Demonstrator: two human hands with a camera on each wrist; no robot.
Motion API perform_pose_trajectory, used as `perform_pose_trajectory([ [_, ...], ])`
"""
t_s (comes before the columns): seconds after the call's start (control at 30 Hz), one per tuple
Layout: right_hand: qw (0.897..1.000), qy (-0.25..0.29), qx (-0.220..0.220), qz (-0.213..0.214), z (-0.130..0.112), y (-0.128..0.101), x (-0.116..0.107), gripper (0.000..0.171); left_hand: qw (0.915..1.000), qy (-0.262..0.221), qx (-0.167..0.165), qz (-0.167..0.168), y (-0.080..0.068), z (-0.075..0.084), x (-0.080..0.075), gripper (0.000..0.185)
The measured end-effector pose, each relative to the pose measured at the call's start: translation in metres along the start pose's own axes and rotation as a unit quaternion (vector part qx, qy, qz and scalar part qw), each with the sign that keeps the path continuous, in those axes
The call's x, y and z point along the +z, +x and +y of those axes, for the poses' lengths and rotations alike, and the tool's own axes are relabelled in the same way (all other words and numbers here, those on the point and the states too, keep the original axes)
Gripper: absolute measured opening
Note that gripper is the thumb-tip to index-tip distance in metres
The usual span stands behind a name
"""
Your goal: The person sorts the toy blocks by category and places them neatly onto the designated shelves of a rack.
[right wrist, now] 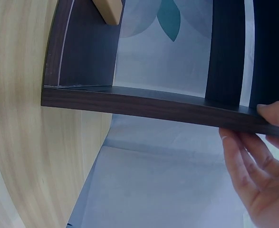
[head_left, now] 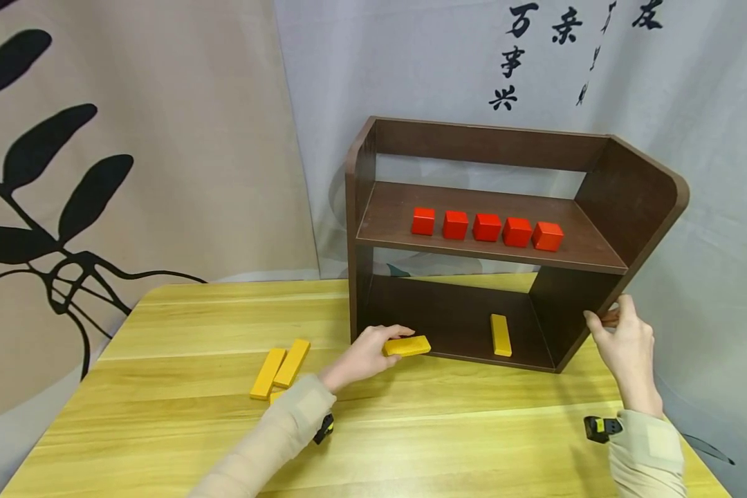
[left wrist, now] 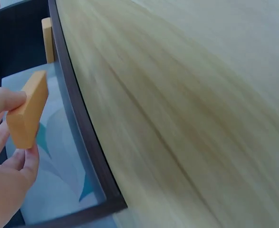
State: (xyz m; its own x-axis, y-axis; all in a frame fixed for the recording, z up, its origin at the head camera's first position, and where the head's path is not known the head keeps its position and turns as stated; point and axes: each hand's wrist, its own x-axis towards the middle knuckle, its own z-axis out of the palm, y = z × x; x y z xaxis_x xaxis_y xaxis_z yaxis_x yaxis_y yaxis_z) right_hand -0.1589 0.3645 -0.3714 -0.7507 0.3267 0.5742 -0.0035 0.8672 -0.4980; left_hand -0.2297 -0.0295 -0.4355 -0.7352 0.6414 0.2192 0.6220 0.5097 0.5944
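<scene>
Yellow block (head_left: pixel 407 346) pinched in left grip (head_left: pixel 364 356), right grip (head_left: pixel 622 339) clasping shelf (head_left: pixel 635 200) (side panel).

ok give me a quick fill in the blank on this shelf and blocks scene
1. The upper board of the shelf carries ____ red cubes in a row.
2. The left hand holds a ____ block at the shelf's bottom opening.
3. The right hand grips the shelf's ____ side panel.
4. Two more yellow blocks lie on the ____ outside the shelf.

Missing words: five; yellow; right; table
</scene>
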Motion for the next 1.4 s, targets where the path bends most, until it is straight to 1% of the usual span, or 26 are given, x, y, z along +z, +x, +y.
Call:
perform_pose_trajectory([
  [0.23, 1.0, -0.001, 0.001, -0.004, -0.002, 0.0, -0.001, 0.025, 0.9998, -0.017, -0.009, -0.008, 0.012, 0.004, 0.013, 0.047],
  [0.33, 1.0, -0.002, 0.003, -0.006, -0.002, 0.001, -0.001, 0.025, 0.9999, -0.012, -0.007, -0.006, 0.018, 0.004, 0.019, 0.045],
  [0.6, 1.0, -0.006, 0.006, -0.006, -0.001, 0.0, -0.001, 0.025, 0.999, 0.04, 0.017, -0.005, 0.035, 0.004, 0.037, 0.039],
  [0.73, 1.0, -0.006, 0.007, -0.005, 0.0, 0.0, -0.001, 0.025, 0.9977, 0.06, 0.026, -0.014, 0.042, 0.006, 0.045, 0.037],
  [0.83, 1.0, -0.006, 0.007, -0.007, 0.0, 0.0, -0.001, 0.026, 0.9967, 0.071, 0.031, -0.026, 0.046, 0.008, 0.05, 0.035],
  [1.03, 1.0, -0.004, 0.008, -0.003, -0.001, 0.0, -0.001, 0.026, 0.994, 0.087, 0.056, -0.037, 0.049, 0.009, 0.054, 0.032],
  [1.17, 1.0, -0.004, 0.007, -0.003, -0.001, 0.0, -0.001, 0.026, 0.99, 0.115, 0.063, -0.051, 0.047, 0.008, 0.054, 0.038],
  [1.27, 1.0, -0.004, 0.006, -0.002, -0.001, 0.0, -0.001, 0.026, 0.984, 0.155, 0.065, -0.06, 0.046, 0.009, 0.054, 0.043],
  [1.4, 1.0, -0.004, 0.001, -0.003, -0.001, 0.0, -0.001, 0.025, 0.9756, 0.202, 0.063, -0.059, 0.047, 0.012, 0.054, 0.045],
])
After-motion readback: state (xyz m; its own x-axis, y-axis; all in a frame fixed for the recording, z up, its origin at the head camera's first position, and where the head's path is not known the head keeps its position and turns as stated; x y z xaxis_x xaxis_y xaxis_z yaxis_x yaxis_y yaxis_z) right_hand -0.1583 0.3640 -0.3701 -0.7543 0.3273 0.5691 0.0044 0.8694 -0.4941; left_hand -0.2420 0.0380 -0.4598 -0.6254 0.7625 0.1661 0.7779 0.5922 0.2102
